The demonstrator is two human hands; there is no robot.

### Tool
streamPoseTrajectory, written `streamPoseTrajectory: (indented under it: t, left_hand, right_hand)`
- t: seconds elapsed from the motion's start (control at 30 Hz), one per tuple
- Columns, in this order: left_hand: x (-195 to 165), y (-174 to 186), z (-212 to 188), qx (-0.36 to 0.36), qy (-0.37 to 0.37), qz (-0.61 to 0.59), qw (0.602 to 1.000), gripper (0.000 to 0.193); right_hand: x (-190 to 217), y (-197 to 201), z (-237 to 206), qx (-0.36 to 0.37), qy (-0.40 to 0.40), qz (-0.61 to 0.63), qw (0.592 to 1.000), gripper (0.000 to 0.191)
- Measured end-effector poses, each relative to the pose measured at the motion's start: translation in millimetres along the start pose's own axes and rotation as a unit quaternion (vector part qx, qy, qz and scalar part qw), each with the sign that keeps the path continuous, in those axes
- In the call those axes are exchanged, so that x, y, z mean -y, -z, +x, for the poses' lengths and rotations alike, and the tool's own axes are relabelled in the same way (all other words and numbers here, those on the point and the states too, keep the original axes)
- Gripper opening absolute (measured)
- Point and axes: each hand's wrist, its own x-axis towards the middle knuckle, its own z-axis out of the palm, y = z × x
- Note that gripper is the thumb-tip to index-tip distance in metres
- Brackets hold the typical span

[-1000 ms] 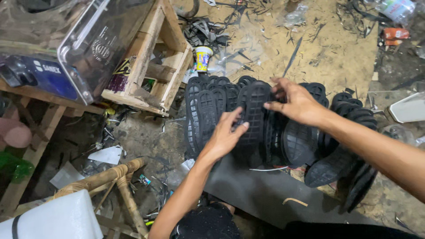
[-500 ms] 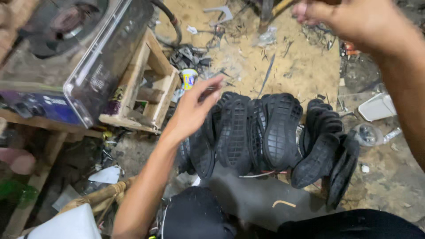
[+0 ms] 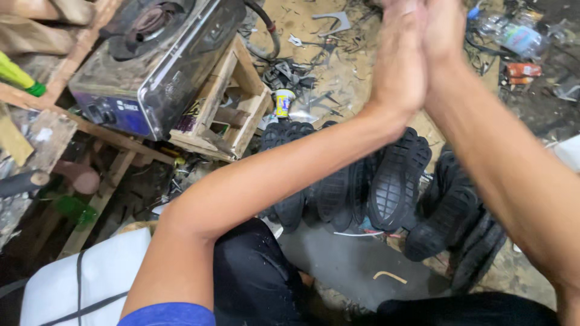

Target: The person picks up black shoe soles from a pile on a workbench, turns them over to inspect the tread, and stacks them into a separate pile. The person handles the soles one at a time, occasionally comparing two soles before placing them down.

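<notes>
Now the left hand [image 3: 399,66] and right hand [image 3: 444,36] are pressed palm to palm, holding nothing, above the row of black shoe soles [image 3: 393,181] on the dirt floor. Grit shaken loose could settle on the soles, and a dropping forearm might topple the leaning row.

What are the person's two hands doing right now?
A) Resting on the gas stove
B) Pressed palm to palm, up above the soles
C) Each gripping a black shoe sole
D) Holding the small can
B: the left hand and right hand meet palm to palm, raised clear of the black shoe soles on the ground.
</notes>
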Motion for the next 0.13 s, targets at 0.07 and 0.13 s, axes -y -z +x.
streamPoseTrajectory:
  t: [0.07,0.13]
  left_hand:
    - [3.1,22.6,19.4,-0.043,0.178,-0.180,0.967,0.049]
    - [-2.6,52.7,37.1,-0.107,0.380,-0.272,0.878,0.068]
  right_hand:
    - [-8.5,-15.2,-16.0,0.023,-0.029,0.022,0.999,0.075]
    - [-15.5,-31.3,-37.8,0.052,-0.056,0.034,0.996,0.080]
